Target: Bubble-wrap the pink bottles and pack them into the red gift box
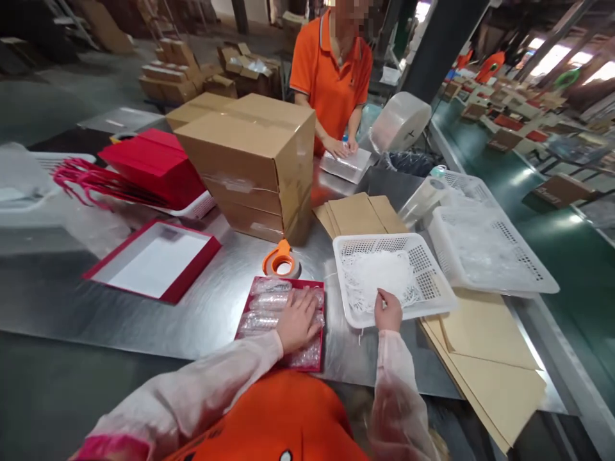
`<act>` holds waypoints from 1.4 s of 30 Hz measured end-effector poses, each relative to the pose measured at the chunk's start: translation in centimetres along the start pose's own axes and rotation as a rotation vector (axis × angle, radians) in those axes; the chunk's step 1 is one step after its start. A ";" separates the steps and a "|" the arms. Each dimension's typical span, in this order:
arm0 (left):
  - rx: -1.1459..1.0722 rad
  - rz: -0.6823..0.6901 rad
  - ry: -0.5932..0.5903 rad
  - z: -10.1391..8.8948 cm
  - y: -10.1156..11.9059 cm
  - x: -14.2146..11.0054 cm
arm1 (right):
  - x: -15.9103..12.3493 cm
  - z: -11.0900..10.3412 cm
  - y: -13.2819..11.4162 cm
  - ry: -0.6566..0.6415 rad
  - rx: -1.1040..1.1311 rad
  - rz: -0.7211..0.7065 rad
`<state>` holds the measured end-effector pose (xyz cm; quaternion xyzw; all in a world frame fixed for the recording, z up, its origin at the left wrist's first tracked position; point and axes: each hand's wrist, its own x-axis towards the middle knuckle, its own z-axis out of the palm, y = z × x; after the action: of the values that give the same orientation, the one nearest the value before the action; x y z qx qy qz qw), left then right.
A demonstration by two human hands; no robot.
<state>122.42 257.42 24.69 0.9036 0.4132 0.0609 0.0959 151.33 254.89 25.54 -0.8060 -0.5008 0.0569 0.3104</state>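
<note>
My left hand [298,320] lies flat, fingers stretched out, on bubble-wrapped items [263,320] packed side by side in a shallow red box [321,360]. Its wrist crosses the box's near part. Over the near rim of a white perforated basket [340,275], my right hand [388,312] has its fingers curled in a pinch. Whatever it may hold is too small to make out. White packets or slips with thin strings [382,272] fill the basket's middle. An orange tape dispenser [279,257] stands just behind the red box.
A red-edged box part with white inside [154,262] lies left, near stacked red boxes [148,160]. Large cartons [250,147] block the middle. Kraft envelopes [490,358] and another basket [494,256] lie right. Opposite, a co-worker [331,77] handles a bubble-wrap packet.
</note>
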 end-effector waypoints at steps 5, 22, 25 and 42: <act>0.035 0.035 -0.156 0.8 1.6 2.2 | 1.0 -4.6 -2.0 -0.619 -0.373 0.130; 0.046 0.089 0.123 4.3 0.3 0.6 | -0.4 -5.3 -2.8 -0.409 -0.350 0.188; 0.007 0.079 0.120 3.7 0.4 0.6 | 4.0 -4.0 -3.6 -0.280 -0.414 0.068; -0.149 -0.005 0.133 4.2 0.6 1.5 | 10.9 -2.3 -1.8 -0.303 -0.448 -0.069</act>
<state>124.59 257.67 20.72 0.8869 0.4152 0.1511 0.1350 156.23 263.58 30.79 -0.8194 -0.5688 0.0540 0.0475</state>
